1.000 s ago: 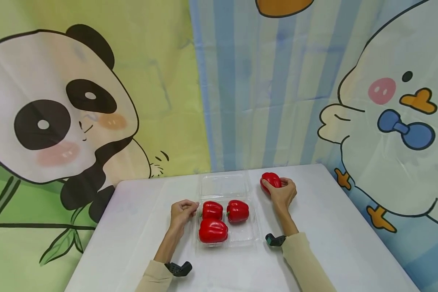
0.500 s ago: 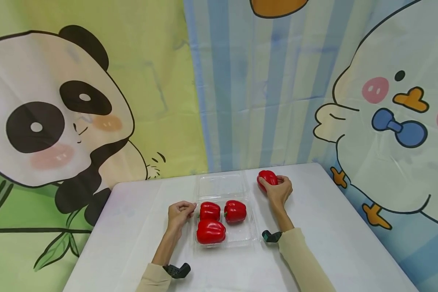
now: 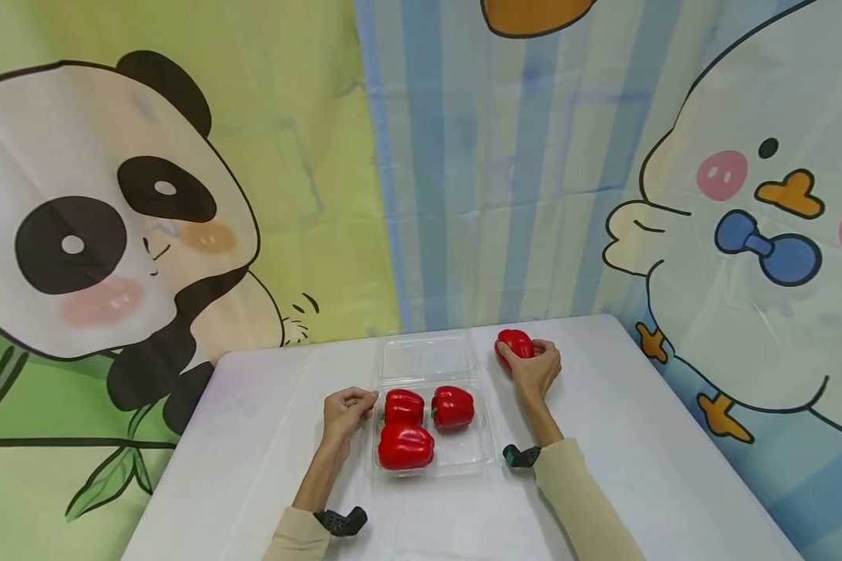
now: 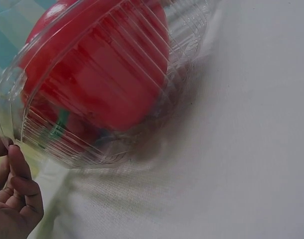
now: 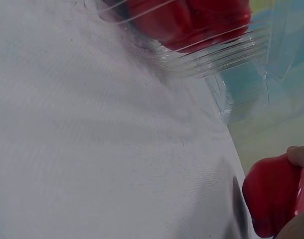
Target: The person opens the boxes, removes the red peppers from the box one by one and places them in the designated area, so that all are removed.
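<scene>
View shift rightward: table [image 3: 252, 436], cartoon backdrop [image 3: 456, 179]

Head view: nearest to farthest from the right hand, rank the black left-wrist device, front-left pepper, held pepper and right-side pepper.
1. Held pepper, in the right hand.
2. Right-side pepper, back right of the clear tray.
3. Front-left pepper, front left of the tray.
4. Black left-wrist device, picture's lower left.
</scene>
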`<state>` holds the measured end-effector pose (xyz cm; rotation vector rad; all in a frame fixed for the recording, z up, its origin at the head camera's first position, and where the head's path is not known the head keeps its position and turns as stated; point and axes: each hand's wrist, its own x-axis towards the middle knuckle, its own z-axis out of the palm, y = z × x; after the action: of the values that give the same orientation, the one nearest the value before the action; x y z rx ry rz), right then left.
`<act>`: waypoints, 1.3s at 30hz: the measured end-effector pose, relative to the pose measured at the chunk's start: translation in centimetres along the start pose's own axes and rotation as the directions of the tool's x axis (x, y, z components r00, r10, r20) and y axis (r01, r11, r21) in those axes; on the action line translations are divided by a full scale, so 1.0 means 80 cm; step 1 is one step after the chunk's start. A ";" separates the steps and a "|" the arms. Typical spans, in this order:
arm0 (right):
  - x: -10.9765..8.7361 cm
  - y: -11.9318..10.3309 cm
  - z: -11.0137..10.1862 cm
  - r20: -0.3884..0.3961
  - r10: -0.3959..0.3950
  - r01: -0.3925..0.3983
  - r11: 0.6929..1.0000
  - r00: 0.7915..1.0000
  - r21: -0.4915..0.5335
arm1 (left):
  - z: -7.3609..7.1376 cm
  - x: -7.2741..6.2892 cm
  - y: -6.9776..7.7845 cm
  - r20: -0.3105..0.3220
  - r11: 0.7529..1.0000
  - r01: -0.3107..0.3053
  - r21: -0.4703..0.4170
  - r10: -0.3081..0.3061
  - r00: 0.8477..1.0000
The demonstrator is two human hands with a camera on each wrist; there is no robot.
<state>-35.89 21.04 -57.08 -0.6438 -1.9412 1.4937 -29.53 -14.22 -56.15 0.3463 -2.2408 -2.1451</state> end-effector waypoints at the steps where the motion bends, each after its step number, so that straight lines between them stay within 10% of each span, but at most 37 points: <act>1: 0.000 0.001 0.000 0.000 0.001 -0.001 1.000 1.000 0.002 | 0.000 0.000 0.000 0.002 1.000 0.000 0.001 0.000 1.000; 39: -0.004 0.010 0.006 0.053 0.010 -0.006 0.998 0.999 -0.066 | -0.002 0.004 -0.004 0.007 1.000 0.004 -0.018 -0.004 1.000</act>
<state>-35.98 20.73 -58.00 -0.6474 -2.0379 1.4709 -29.74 -14.46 -56.50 0.3436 -2.2245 -2.1710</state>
